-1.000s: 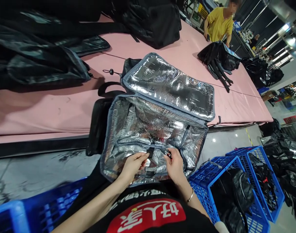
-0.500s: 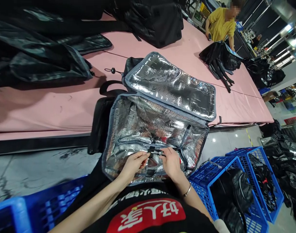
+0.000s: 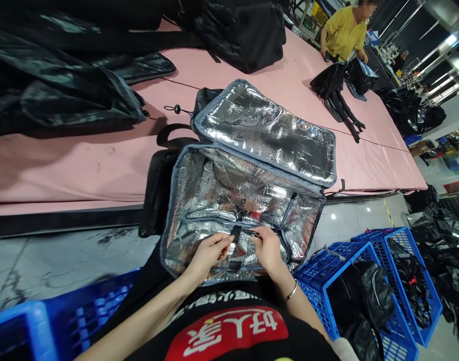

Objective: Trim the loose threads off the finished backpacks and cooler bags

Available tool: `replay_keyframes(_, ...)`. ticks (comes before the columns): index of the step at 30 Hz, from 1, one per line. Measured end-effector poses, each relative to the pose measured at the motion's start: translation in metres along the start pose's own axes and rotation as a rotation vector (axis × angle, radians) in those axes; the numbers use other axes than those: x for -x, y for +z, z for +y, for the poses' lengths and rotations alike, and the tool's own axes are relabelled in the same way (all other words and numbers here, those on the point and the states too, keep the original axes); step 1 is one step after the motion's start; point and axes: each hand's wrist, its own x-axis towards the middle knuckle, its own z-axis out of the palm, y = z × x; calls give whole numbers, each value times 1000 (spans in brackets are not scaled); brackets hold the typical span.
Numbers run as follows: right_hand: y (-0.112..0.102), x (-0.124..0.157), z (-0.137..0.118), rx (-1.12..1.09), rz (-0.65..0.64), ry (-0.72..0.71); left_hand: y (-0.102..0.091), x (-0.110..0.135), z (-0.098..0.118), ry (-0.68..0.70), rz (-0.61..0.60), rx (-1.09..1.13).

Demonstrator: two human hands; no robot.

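An open insulated bag [image 3: 248, 195] with a shiny silver foil lining leans against the pink table's edge [image 3: 82, 170], its lid [image 3: 267, 133] flipped back onto the table. My left hand [image 3: 209, 253] pinches a small black tab [image 3: 236, 232] on the bag's near inner wall. My right hand [image 3: 267, 249] is closed on a thin black tool [image 3: 252, 232] whose tip meets that tab. A bracelet sits on my right wrist.
Black bags [image 3: 64, 95] lie piled on the pink table at left and back. A person in a yellow shirt [image 3: 342, 32] handles another bag [image 3: 338, 82] at the far end. Blue crates [image 3: 368, 291] with black items stand on the floor at right; another blue crate [image 3: 37, 331] at lower left.
My right hand has slid left toward the black tab, bringing the thin tool up to it. My left hand stays on the tab. The far person has shifted their bag.
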Motion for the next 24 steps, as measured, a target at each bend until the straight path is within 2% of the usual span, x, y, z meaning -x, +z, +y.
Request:
replay_keyframes(6, 1, 4, 0, -63, -31, 5, 0, 0, -2, 2, -13, -42)
replay_keyframes(10, 2, 3, -2, -120, -6, 31, 0, -1, -4, 16, -21, -72)
replay_keyframes(16, 4, -1, 3, -337, 38, 115, 1, -1, -6, 53, -34, -87)
replay_keyframes(24, 22, -19, -4, -621, -54, 238, 0, 1, -8, 71, -99, -105)
